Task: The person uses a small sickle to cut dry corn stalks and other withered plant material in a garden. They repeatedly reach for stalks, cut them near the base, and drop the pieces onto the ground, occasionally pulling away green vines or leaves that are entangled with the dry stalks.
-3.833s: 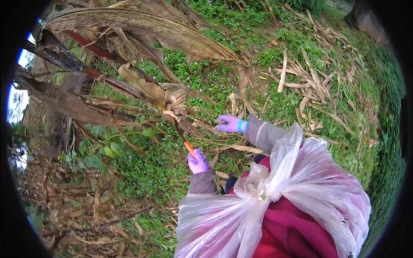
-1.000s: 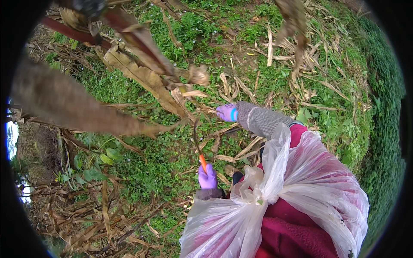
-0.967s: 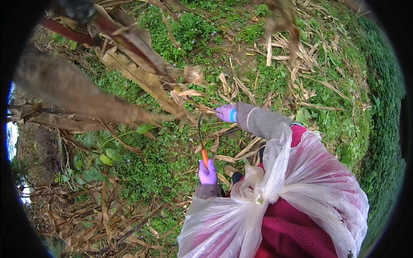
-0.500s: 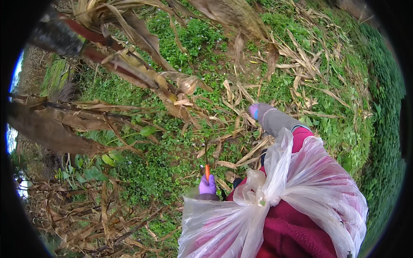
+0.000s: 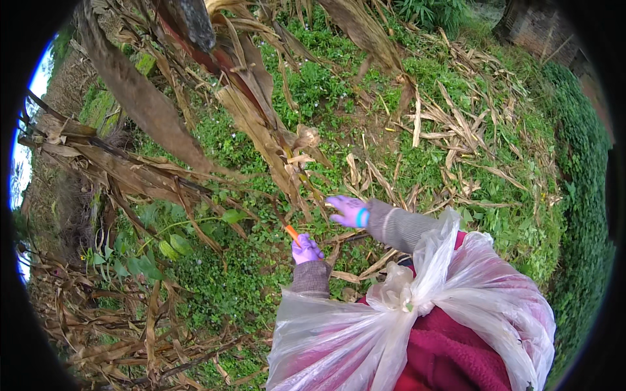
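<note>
Near the middle of the picture, a little low, the left hand (image 5: 305,249) in a purple glove is shut in a fist around an orange handle (image 5: 292,232). The handle pokes up and to the left out of the fist. The blade end is too small to see.

Just to the right and a bit higher, the right hand (image 5: 348,211) also wears a purple glove. Its fingers are partly open and spread, next to the bottom of a dry corn stalk (image 5: 264,133). I cannot tell if it really grips the stalk or only touches it. A grey sleeve (image 5: 398,226) comes off that hand toward the lower right.

The stalk leans from the top middle down to the two hands. Big brown leaves (image 5: 140,107) hang from it across the upper left, so that side is crowded. More dry leaves lie in a heap (image 5: 124,326) at the lower left.

The right half has more room. There is low green grass (image 5: 515,215) with only flat, pale husks (image 5: 450,120) lying on it. A brick wall (image 5: 535,29) shows at the top right edge.

At the bottom right, a clear plastic bag (image 5: 417,319) is tied in a knot over a dark red top (image 5: 456,355). It fills that corner, close under both arms.
</note>
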Motion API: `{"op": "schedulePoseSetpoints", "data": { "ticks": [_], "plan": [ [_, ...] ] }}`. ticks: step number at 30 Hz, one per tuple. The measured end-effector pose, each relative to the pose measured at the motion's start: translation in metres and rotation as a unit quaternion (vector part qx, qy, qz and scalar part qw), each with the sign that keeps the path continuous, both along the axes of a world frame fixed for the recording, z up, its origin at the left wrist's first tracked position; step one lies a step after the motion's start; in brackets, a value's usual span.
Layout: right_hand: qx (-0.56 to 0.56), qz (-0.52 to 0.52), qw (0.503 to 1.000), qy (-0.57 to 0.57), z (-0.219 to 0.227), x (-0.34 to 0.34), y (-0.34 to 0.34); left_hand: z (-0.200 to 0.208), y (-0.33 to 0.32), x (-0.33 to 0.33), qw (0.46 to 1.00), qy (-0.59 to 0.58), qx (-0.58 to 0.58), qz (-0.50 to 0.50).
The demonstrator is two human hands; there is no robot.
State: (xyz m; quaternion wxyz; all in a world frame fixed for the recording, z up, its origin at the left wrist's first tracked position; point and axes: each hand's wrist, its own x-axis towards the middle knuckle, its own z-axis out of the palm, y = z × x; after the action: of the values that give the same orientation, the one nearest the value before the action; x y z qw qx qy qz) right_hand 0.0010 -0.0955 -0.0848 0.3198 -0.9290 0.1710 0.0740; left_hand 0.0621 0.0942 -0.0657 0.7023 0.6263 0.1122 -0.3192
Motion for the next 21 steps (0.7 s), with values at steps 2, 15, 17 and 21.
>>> {"op": "schedulePoseSetpoints", "data": {
  "ticks": [2, 15, 17, 21],
  "plan": [
    [0.038, -0.02, 0.993, -0.113, 0.033, 0.043, 0.021, 0.003, -0.001, -0.008, 1.0, 0.018, -0.022, -0.006],
    [0.303, -0.216, 0.922, -0.111, 0.009, 0.121, 0.054, -0.015, 0.096, -0.072, 0.968, -0.103, 0.035, -0.225],
    [0.332, -0.195, 0.918, -0.094, 0.014, 0.111, 0.074, -0.011, 0.116, -0.07, 0.98, -0.109, 0.083, -0.141],
    [0.317, -0.324, 0.884, -0.117, -0.054, 0.077, 0.054, 0.014, 0.102, -0.044, 0.993, -0.105, 0.03, -0.049]
  ]
}}
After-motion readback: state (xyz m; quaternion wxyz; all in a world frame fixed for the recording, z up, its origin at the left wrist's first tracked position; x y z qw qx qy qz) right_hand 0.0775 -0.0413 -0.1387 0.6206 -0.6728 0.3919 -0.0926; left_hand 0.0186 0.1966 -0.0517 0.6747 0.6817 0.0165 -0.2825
